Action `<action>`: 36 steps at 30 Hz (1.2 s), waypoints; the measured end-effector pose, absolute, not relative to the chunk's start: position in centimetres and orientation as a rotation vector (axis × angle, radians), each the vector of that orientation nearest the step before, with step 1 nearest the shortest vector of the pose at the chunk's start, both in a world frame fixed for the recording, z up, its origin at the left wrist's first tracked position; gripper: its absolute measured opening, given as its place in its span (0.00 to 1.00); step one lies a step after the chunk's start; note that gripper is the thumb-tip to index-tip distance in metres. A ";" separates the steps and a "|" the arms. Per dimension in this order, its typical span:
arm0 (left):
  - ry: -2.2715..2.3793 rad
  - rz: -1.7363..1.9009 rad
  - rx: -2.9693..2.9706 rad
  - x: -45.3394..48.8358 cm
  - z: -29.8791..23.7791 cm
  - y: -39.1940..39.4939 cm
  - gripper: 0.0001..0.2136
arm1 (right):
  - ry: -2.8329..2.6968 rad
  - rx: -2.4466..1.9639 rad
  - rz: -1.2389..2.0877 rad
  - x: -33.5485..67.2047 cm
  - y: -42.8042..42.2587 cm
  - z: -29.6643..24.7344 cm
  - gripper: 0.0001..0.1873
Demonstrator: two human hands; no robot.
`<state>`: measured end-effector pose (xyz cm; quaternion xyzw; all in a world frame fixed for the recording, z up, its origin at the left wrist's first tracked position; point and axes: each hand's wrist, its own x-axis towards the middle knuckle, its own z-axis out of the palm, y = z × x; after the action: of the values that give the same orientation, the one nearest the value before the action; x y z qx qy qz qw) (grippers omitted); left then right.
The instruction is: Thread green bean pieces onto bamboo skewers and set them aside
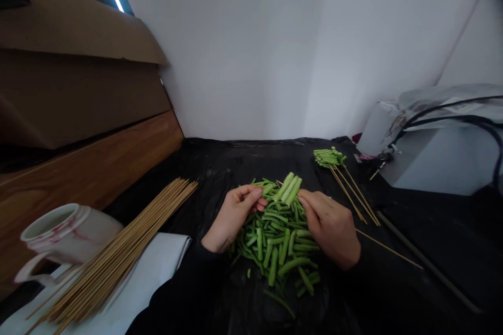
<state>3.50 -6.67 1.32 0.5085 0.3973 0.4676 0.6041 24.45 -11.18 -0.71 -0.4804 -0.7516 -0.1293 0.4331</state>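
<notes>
My left hand and my right hand are raised over a heap of cut green beans. Between them stands a small bunch of cut green beans, pinched by my left fingertips. A thin bamboo skewer runs from under my right hand out to the lower right, and its near end appears to enter the bunch. Beyond the hands, further beans sit threaded at the tips of finished bamboo skewers.
A thick bundle of bamboo skewers lies at the left on white paper, next to a white patterned jug. Black plastic covers the table. A dark rod lies at the right, near a white appliance with black cables.
</notes>
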 end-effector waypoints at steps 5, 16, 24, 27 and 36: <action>0.770 1.101 0.900 3.7 1.0 -6.6 0.15 | -1.923 -1.190 -0.342 24.4 -11.2 -1.1 0.14; 0.764 1.041 1.054 5.5 1.1 -8.5 0.13 | -1.951 -1.109 -0.225 23.1 -11.6 -1.8 0.11; 0.791 1.188 0.905 5.0 1.5 -7.7 0.08 | -1.973 -1.138 -0.245 23.3 -11.7 -1.3 0.11; 0.803 1.241 0.810 4.7 1.5 -7.3 0.09 | -1.968 -1.140 -0.253 23.3 -11.8 -1.1 0.11; 0.777 1.148 0.969 5.5 1.5 -8.2 0.10 | -1.962 -1.090 -0.245 22.7 -12.3 -0.9 0.12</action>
<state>5.55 -8.22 1.50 0.4287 0.3437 0.5078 0.6634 22.71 -12.28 -0.89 -0.4362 -0.7855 -0.0981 0.4278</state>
